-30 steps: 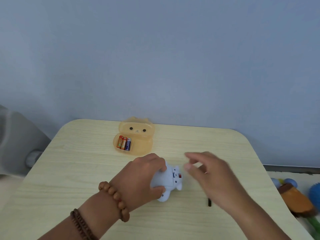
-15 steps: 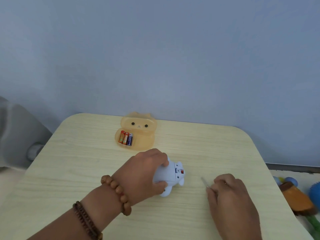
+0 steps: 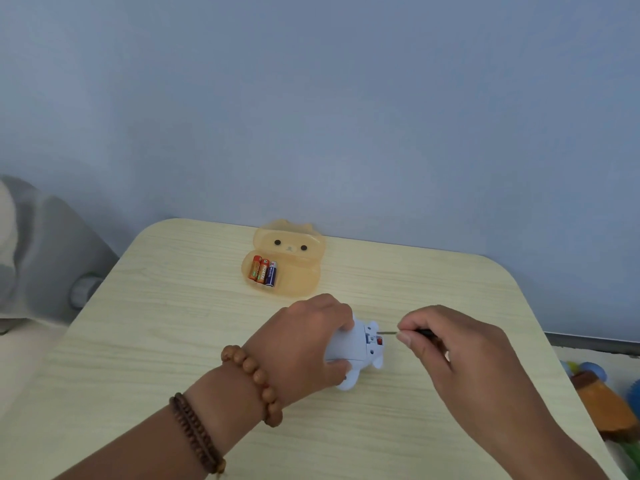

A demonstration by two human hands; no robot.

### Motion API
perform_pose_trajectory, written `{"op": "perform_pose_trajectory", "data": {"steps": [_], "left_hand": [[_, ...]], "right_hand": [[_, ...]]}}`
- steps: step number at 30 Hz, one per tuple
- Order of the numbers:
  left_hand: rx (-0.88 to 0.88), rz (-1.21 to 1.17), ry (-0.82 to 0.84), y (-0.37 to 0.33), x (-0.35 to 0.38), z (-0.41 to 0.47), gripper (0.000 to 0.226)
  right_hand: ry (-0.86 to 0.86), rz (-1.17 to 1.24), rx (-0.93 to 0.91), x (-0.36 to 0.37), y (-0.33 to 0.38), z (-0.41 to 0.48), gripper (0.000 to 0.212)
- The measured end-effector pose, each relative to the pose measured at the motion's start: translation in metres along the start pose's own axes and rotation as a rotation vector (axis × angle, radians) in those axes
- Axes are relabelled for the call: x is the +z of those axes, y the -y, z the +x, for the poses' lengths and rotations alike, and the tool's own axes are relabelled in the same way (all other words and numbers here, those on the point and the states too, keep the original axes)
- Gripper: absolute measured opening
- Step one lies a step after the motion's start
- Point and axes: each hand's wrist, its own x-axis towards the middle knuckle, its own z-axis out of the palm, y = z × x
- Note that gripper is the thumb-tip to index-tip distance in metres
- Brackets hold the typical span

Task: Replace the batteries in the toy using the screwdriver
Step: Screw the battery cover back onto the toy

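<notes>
Toy (image 3: 362,351), a small pale blue-white figure, is lying on its side near the middle of a light wood-grain table (image 3: 173,323), and we are reading the scene from left to right.

At the far left edge, a grey rounded object (image 3: 41,258) is sitting beside the table, partly out of view. Moving in, the person's left forearm is reaching up from the bottom edge. It is wearing a dark thin-beaded bracelet (image 3: 194,434) and, nearer the wrist, a bracelet of larger brown beads (image 3: 252,379).

Further back on the table, close to the blue-grey wall (image 3: 346,116), an orange translucent case (image 3: 301,278) shaped like a bear's head is lying open (two dot eyes are showing on its lid). Three batteries (image 3: 263,274) are lying side by side in the left part of its lower half.

In front of the case, the left hand (image 3: 304,344) is gripping the toy from the left. Its fingers are curling over the top and its thumb is wrapping the near side, holding the toy against the table. The toy's exposed panel is facing right, with a small red part showing on it.

Just right of the toy, the screwdriver (image 3: 388,332) is lying roughly level, its thin metal shaft pointing left. The tip is reaching the panel just above the red part, though we cannot tell whether it is seated in a screw. The right hand (image 3: 460,348) is pinching the screwdriver's dark handle between thumb and curled fingers, hiding most of it.

At the far right, beyond the table edge, colourful playthings (image 3: 602,400) are lying lower down, partly cut off.
</notes>
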Motion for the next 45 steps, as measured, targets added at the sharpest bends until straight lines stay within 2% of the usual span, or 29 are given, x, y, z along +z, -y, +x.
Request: {"op": "perform_pose_trajectory", "data": {"steps": [16, 21, 24, 27, 29, 33, 36, 40, 43, 45], "left_hand": [[0.017, 0.0, -0.007, 0.0, 0.0, 0.0, 0.04], [0.025, 0.003, -0.016, 0.0, 0.001, 0.001, 0.041], [0.029, 0.009, -0.013, -0.001, 0.001, 0.001, 0.04], [0.036, 0.017, -0.008, -0.003, 0.0, 0.0, 0.039], [0.036, 0.007, -0.011, -0.002, 0.0, 0.001, 0.039], [0.042, 0.009, -0.025, 0.0, 0.002, 0.002, 0.039], [0.038, -0.006, -0.026, 0.003, 0.004, 0.001, 0.038], [0.024, -0.019, -0.023, 0.004, 0.003, 0.002, 0.044], [0.025, -0.02, -0.021, 0.001, 0.002, 0.002, 0.046], [0.029, -0.016, -0.023, 0.0, 0.002, 0.002, 0.044]], "right_hand": [[0.134, -0.11, -0.007, 0.005, 0.003, 0.005, 0.015], [0.204, -0.311, -0.081, 0.0, 0.025, 0.014, 0.019], [0.239, -0.402, -0.088, -0.003, 0.035, 0.026, 0.015], [0.37, -0.341, -0.099, -0.004, 0.033, 0.032, 0.054], [0.439, -0.341, -0.148, -0.007, 0.033, 0.034, 0.062], [0.5, -0.363, -0.17, -0.013, 0.037, 0.035, 0.054], [0.432, -0.437, -0.174, -0.014, 0.044, 0.035, 0.033], [0.401, -0.509, -0.149, -0.008, 0.04, 0.037, 0.023], [0.452, -0.454, -0.171, -0.007, 0.034, 0.036, 0.062], [0.471, -0.462, -0.17, -0.012, 0.037, 0.038, 0.07]]}}
